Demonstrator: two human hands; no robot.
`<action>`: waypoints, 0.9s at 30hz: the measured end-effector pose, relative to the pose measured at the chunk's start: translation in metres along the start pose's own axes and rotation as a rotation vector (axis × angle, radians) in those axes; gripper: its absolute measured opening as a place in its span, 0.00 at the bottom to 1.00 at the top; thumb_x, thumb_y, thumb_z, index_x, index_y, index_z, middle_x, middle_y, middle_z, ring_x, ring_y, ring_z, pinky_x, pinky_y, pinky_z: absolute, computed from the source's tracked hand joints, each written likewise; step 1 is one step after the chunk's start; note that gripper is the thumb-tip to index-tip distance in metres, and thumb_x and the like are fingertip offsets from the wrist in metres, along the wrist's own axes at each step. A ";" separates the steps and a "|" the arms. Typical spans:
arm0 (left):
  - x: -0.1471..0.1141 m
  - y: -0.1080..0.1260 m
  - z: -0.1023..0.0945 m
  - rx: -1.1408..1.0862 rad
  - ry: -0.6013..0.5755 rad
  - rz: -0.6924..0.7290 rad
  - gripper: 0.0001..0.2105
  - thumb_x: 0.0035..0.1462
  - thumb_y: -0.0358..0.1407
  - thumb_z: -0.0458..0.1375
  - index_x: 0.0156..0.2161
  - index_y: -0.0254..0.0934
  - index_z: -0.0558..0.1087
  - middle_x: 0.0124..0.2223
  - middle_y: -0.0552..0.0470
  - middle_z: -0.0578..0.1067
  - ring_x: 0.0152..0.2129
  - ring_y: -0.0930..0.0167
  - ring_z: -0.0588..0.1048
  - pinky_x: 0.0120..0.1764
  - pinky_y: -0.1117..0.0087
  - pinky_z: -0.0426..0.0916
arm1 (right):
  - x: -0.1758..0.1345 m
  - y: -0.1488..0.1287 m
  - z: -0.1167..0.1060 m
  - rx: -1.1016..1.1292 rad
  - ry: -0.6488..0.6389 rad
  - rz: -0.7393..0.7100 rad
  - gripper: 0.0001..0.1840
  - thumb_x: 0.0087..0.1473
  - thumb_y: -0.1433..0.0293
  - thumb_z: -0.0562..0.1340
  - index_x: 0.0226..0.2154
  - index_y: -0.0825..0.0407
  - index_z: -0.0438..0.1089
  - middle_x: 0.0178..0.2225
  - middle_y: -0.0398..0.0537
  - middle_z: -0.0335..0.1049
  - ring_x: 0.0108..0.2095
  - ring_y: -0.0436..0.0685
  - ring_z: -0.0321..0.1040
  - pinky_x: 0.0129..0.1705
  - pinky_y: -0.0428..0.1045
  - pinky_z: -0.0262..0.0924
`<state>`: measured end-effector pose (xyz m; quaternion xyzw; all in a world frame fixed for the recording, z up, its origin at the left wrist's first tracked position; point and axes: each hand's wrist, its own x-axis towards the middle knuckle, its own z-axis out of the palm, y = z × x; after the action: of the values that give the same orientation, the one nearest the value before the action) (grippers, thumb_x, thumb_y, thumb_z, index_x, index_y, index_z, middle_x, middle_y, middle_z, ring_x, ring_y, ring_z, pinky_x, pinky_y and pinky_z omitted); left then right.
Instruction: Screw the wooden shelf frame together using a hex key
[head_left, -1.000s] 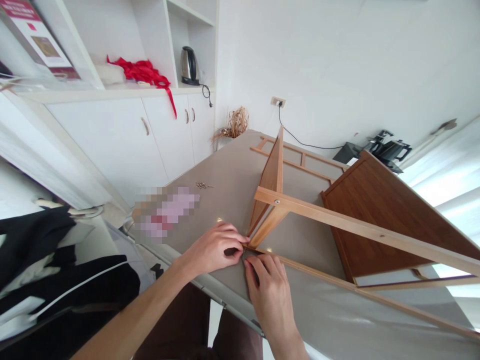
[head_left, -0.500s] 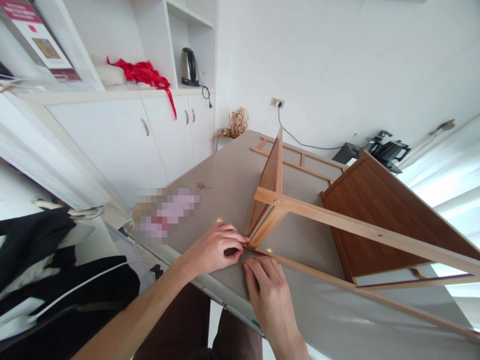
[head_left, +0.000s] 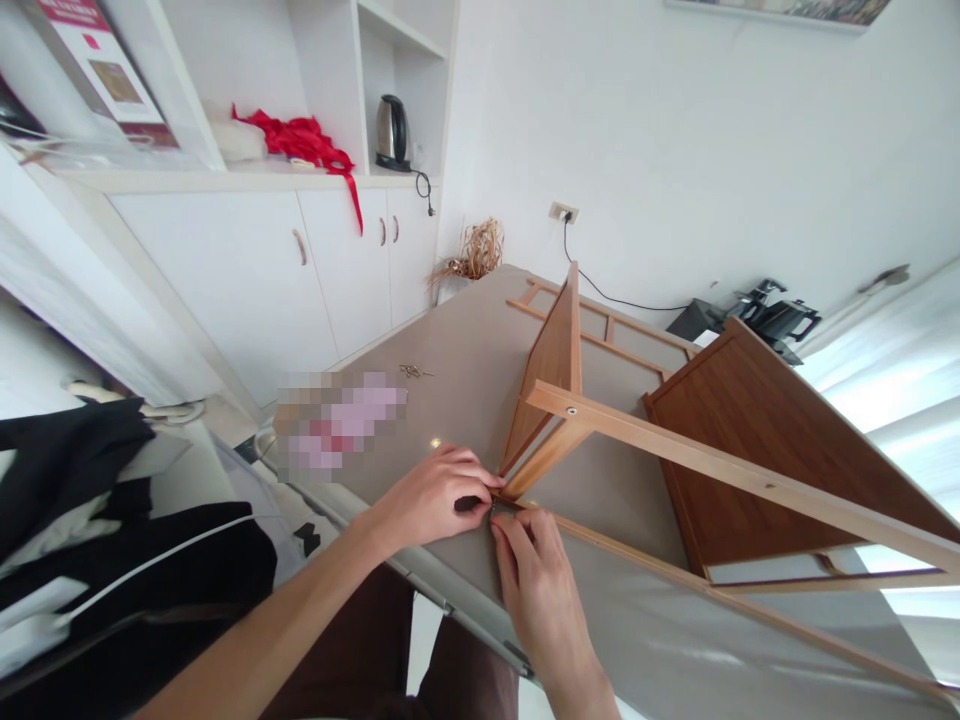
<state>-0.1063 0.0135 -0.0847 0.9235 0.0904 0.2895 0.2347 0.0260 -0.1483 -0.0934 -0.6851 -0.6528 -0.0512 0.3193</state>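
Note:
A partly joined wooden frame (head_left: 675, 440) with brown panels stands on the table, its long rails running to the right. My left hand (head_left: 439, 500) is closed at the frame's near lower corner, index finger against the wood and thumb bent below. Right beside it, my right hand (head_left: 536, 565) is closed in a pinch by the end of the lower rail (head_left: 622, 545). A tiny metallic piece shows between the two sets of fingertips, too small to name. A bolt head (head_left: 571, 411) sits in the upper rail.
Several small screws (head_left: 412, 371) lie on the grey table (head_left: 457, 370), near a blurred-out lilac item (head_left: 352, 420). A ladder-like wooden frame (head_left: 609, 325) lies farther back. Black appliances (head_left: 772, 315) stand at the back right. Dark clothing (head_left: 180, 580) is at the left.
My right fingertips have come slightly up and closer to the corner. The left hand keeps its grip there. The whole view has shifted a little.

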 end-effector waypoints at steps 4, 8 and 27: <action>-0.001 0.000 0.001 -0.004 0.014 0.002 0.06 0.58 0.29 0.61 0.32 0.41 0.78 0.45 0.55 0.83 0.40 0.71 0.76 0.52 0.65 0.67 | 0.002 -0.001 0.001 -0.020 0.019 -0.005 0.11 0.67 0.75 0.53 0.43 0.51 0.71 0.36 0.47 0.65 0.36 0.53 0.66 0.41 0.50 0.68; -0.001 -0.001 0.002 -0.007 0.008 0.001 0.06 0.57 0.29 0.61 0.33 0.41 0.78 0.46 0.55 0.82 0.41 0.71 0.76 0.52 0.65 0.67 | 0.003 -0.002 0.002 -0.026 0.004 0.003 0.11 0.67 0.76 0.53 0.43 0.51 0.71 0.36 0.47 0.64 0.36 0.53 0.65 0.41 0.50 0.67; 0.000 -0.001 0.000 -0.006 -0.002 0.006 0.05 0.57 0.29 0.61 0.33 0.41 0.78 0.46 0.54 0.82 0.41 0.71 0.76 0.50 0.65 0.67 | 0.000 -0.001 0.004 -0.187 -0.053 -0.038 0.14 0.65 0.78 0.53 0.46 0.50 0.70 0.39 0.50 0.67 0.38 0.56 0.64 0.40 0.53 0.64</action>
<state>-0.1063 0.0143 -0.0850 0.9233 0.0868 0.2898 0.2368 0.0240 -0.1465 -0.0960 -0.7006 -0.6660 -0.0999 0.2356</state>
